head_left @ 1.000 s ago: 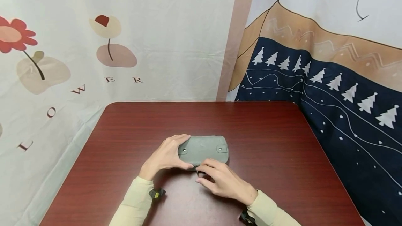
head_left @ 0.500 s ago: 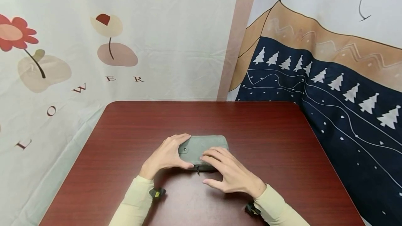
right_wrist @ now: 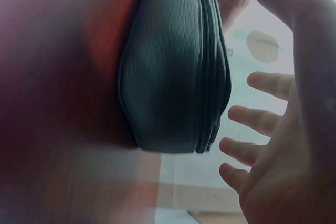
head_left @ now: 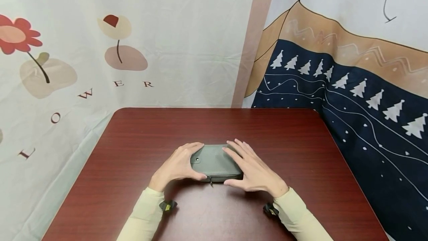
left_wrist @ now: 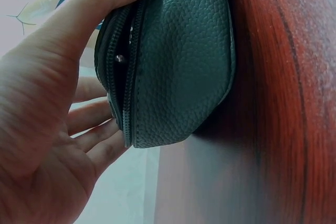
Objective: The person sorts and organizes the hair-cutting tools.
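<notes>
A grey-green leather-look zip pouch (head_left: pixel 214 161) lies flat on the table, a metal stud near its left end. My left hand (head_left: pixel 177 164) holds that end, thumb on the near edge and fingers along the far edge. In the left wrist view, the zipper (left_wrist: pixel 126 87) gapes along this end, with a small shiny bit inside. A zipper pull (head_left: pixel 211 183) hangs at the front, just right of the left thumb. Over the pouch's right end is my right hand (head_left: pixel 254 170), its fingers spread. In the right wrist view the zipper looks closed at that end.
The pouch rests on a reddish-brown wooden table (head_left: pixel 150 129). Behind it hangs a pale curtain (head_left: pixel 187 40) with flower prints, and a navy cloth (head_left: pixel 354 122) with white trees is at the right. Dark wrist devices sit under both sleeves.
My right hand has let go of the zipper pull at the front and moved up and right, over the pouch's right end, fingers spreading. The left hand and pouch stay put.
</notes>
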Demonstrator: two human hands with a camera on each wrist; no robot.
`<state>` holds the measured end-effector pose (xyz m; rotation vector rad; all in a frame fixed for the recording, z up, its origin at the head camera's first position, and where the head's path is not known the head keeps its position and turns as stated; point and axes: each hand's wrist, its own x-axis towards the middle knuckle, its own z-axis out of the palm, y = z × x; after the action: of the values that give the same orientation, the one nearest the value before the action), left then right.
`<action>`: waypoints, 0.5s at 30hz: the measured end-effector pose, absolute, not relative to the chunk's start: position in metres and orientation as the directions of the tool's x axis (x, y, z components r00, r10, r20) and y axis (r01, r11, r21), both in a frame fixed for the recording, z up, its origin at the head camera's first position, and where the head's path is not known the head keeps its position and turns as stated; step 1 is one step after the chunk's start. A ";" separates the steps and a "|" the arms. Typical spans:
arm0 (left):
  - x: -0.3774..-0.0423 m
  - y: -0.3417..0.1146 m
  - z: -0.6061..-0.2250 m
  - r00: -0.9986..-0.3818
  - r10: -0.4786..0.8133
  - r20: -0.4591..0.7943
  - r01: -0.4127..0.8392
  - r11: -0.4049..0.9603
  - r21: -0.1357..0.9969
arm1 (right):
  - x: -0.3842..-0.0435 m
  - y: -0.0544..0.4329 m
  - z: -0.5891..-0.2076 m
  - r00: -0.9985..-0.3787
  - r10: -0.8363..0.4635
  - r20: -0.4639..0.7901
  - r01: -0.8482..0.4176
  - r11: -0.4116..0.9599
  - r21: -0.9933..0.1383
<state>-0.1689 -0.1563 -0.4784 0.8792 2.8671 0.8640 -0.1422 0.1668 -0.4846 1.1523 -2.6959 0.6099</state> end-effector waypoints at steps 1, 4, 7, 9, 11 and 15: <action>-0.169 -0.156 -0.478 -0.841 0.523 0.136 0.512 0.689 0.514 | -0.145 0.168 -0.485 -0.711 -0.649 0.271 -0.702 0.634 -0.323; -0.168 -0.156 -0.478 -0.844 0.520 0.133 0.509 0.695 0.508 | -0.151 0.172 -0.485 -0.742 -0.627 0.237 -0.667 0.656 -0.353; -0.168 -0.155 -0.478 -0.845 0.518 0.131 0.507 0.701 0.501 | -0.157 0.175 -0.487 -0.748 -0.626 0.222 -0.658 0.655 -0.371; -0.168 -0.155 -0.477 -0.845 0.518 0.129 0.508 0.704 0.497 | -0.160 0.177 -0.488 -0.743 -0.632 0.220 -0.662 0.645 -0.381; -0.167 -0.155 -0.477 -0.844 0.521 0.128 0.509 0.704 0.495 | -0.162 0.179 -0.490 -0.739 -0.639 0.214 -0.664 0.639 -0.388; -0.167 -0.156 -0.477 -0.842 0.524 0.131 0.514 0.703 0.492 | -0.164 0.182 -0.493 -0.736 -0.648 0.197 -0.665 0.636 -0.393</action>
<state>-0.1673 -0.1558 -0.4774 0.8780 2.8809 0.8237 -0.1637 0.1816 -0.4930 1.1263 -2.8069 0.6978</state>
